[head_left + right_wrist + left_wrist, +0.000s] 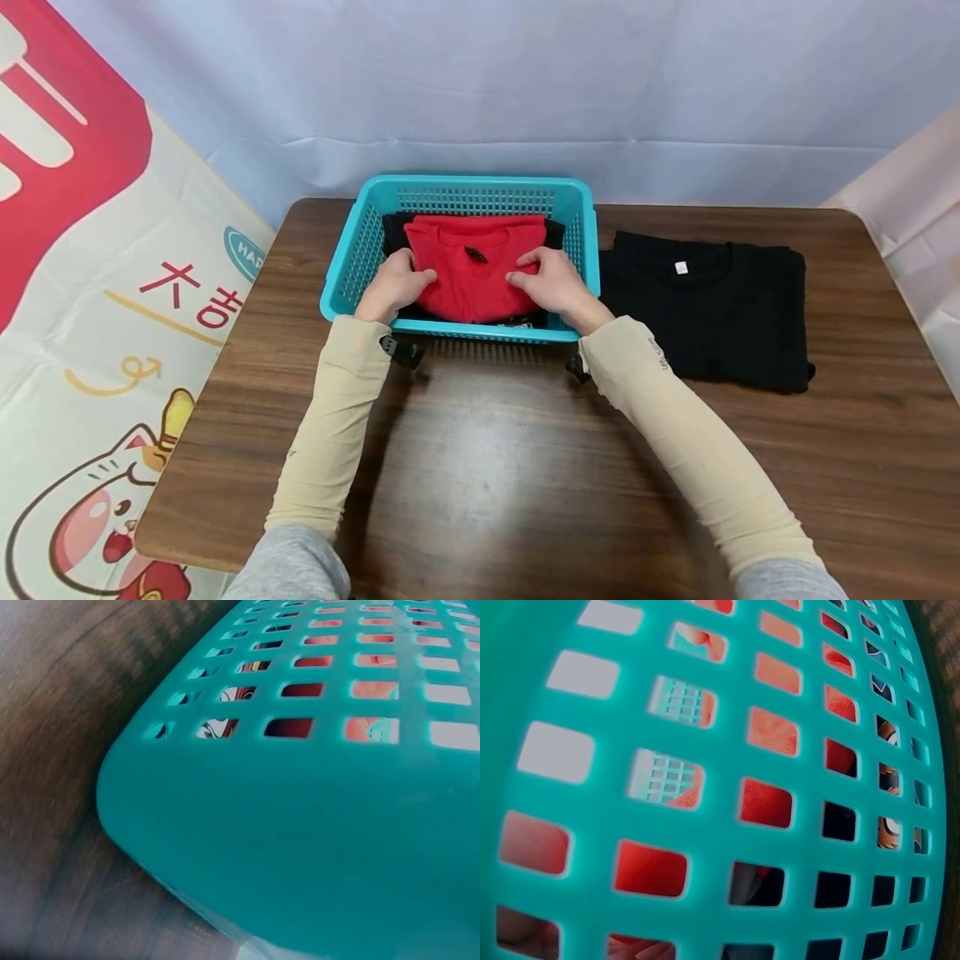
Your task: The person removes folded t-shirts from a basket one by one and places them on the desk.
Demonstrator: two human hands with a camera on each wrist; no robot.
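Observation:
In the head view, a folded red T-shirt [468,279] with a dark neck label lies inside a turquoise plastic basket [480,332], over darker folded clothing [395,235]. My left hand [392,285] reaches over the basket's near rim and holds the shirt's left side, thumb on top. From the right, my right hand [557,286] grips the shirt's right side between thumb and fingers; some fingertips are hidden. Both wrist views are mostly filled by the basket's perforated wall [720,761], with red cloth [304,690] showing through its holes.
A folded black T-shirt [708,312] with a white neck label lies right of the basket on the brown wooden table [480,467]. A pale curtain [480,92] hangs behind the table, and a printed cloth [112,333] hangs at the left.

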